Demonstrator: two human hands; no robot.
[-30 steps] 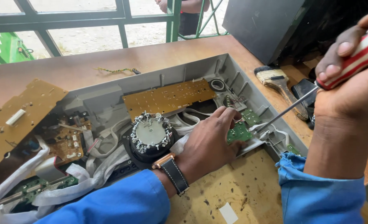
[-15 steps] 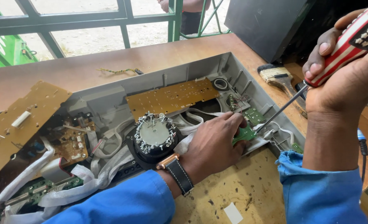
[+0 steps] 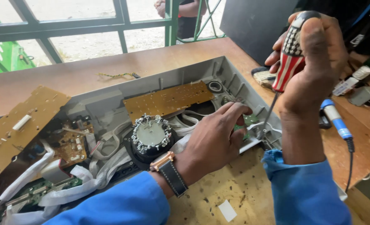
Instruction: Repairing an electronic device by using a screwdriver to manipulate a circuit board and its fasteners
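I am driving a screw at the right end of the opened grey casing (image 3: 230,71), which lies on the wooden counter (image 3: 80,75). My right hand (image 3: 314,62) is closed in a fist around the red-and-white striped screwdriver (image 3: 287,54), its shaft slanting down into the casing's corner. My left hand (image 3: 216,139) presses down with fingertips pinching the small green circuit board (image 3: 249,121) beside the tip. The next move, I judge, calls for keeping the tip seated and the board steady while turning.
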